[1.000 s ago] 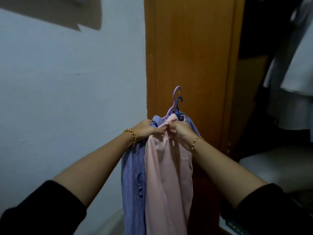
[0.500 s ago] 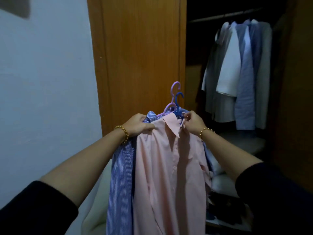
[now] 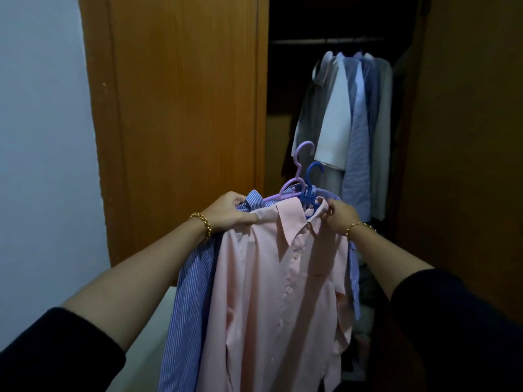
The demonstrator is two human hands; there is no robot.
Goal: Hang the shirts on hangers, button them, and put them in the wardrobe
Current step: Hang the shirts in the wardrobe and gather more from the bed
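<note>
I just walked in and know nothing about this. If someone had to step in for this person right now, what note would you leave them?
Left hand: grip on the blue striped shirt at its collar.
Right hand: grip on the pale pink button-up shirt at its far shoulder.
The shirts are on a lilac plastic hanger and a blue plastic hanger, held up before the open wooden wardrobe.
Done: both on hangers. The pink front looks buttoned; the striped front is hidden.
Left: hook both onto the dark rail beside the hanging clothes.
</note>
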